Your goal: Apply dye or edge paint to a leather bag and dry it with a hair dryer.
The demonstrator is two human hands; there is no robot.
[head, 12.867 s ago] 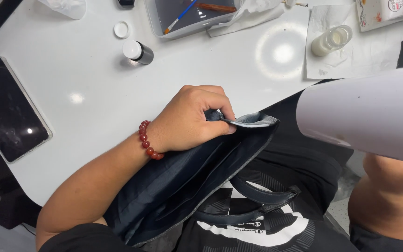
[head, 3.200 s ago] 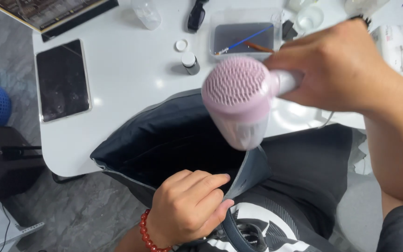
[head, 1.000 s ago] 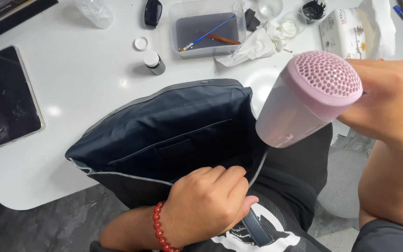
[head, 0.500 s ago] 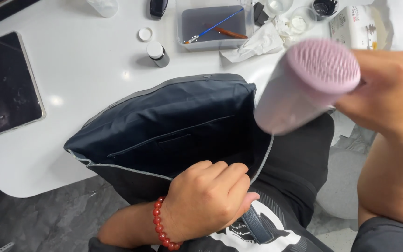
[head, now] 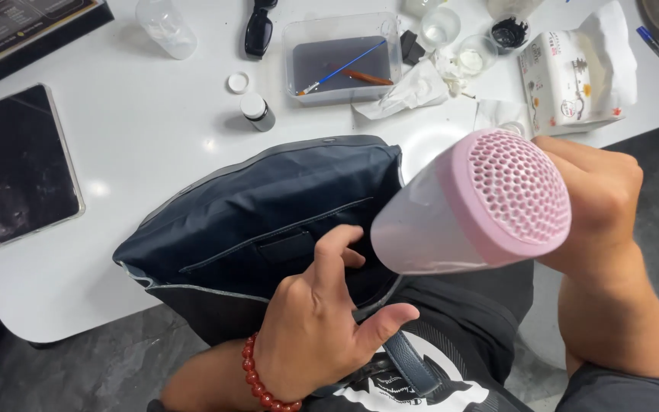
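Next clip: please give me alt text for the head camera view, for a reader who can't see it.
The right hand holds a pink hair dryer aimed into an open dark navy fabric bag, while the left hand, a red bead bracelet at its wrist, spreads the bag's opening. The bag lies at the edge of a white table that also holds a black tablet and a clear plastic tray.

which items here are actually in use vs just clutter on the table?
In use: left hand spreading open the dark bag; right hand holding the pink dryer.
Lying about: tablet, small bottle, sunglasses, tray, tissue pack.
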